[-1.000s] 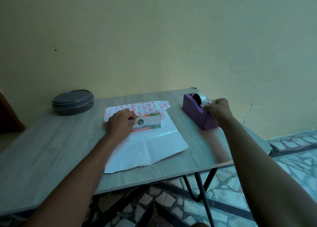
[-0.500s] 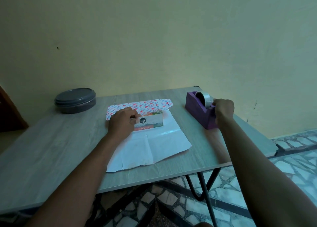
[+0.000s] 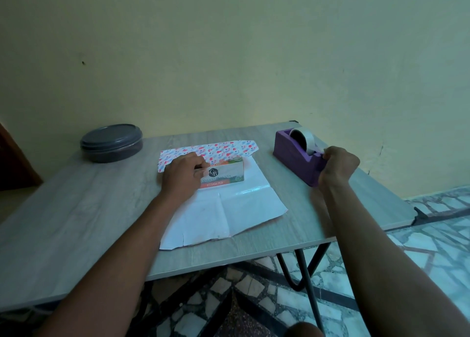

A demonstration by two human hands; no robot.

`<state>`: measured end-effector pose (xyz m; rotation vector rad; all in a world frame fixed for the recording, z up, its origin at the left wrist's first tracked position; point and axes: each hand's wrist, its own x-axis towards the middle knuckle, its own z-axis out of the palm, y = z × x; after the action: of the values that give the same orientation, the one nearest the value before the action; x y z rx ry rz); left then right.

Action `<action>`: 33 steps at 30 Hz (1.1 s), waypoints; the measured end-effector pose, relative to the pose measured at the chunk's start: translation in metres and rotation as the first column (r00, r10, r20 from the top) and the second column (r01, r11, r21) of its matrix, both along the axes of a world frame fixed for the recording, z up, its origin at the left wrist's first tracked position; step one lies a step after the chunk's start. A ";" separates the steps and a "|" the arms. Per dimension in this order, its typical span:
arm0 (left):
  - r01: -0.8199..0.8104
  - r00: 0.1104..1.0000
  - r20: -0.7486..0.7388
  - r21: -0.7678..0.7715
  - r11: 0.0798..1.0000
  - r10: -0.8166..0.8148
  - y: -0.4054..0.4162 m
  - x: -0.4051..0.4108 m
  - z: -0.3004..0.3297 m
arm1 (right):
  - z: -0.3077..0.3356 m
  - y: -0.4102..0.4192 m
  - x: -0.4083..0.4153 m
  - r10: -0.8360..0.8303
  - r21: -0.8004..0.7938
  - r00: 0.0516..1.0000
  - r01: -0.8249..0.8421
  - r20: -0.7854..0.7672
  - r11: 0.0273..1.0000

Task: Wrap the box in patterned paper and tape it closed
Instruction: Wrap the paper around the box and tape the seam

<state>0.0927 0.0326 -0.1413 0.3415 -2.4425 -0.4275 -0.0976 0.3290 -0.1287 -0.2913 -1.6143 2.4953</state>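
Observation:
A small tea box (image 3: 226, 174) lies on the wrapping paper (image 3: 229, 209), whose white underside faces up. The paper's far edge is folded over, showing its red and blue pattern (image 3: 216, 149). My left hand (image 3: 183, 176) rests on the left end of the box and holds the folded patterned edge against it. A purple tape dispenser (image 3: 295, 156) with a clear tape roll (image 3: 304, 139) stands to the right. My right hand (image 3: 338, 165) is at the dispenser's cutter end, fingers curled and pinching the tape end.
A round dark lidded container (image 3: 112, 143) sits at the back left of the grey wooden table (image 3: 76, 209). The table's right edge and front edge are close; a tiled floor (image 3: 432, 247) lies beyond. A yellow wall stands behind.
My right hand moved from the tape roll down to the dispenser's near cutter end, drawing the tape toward me. My left hand stayed on the box.

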 end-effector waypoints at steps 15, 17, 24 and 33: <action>-0.013 1.000 -0.011 0.012 1.000 0.013 0.001 0.000 -0.001 | -0.026 0.021 0.008 0.060 -0.072 0.998 -0.058 0.030 0.996; -0.006 1.000 -0.011 0.014 1.000 0.006 0.001 0.000 -0.001 | -0.030 0.024 0.008 0.052 -0.085 0.995 -0.045 0.080 0.995; -0.015 1.000 -0.001 0.015 1.000 0.015 0.001 -0.001 -0.002 | -0.037 0.027 0.020 0.004 0.146 1.000 -0.002 -0.014 0.989; -0.010 1.000 -0.009 0.017 1.000 0.011 0.003 0.000 -0.001 | -0.041 0.020 0.038 0.078 0.575 0.964 0.086 -0.255 0.814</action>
<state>0.0930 0.0360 -0.1418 0.3586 -2.4280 -0.4445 -0.0599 0.3487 -0.1696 0.1220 -2.1269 1.7941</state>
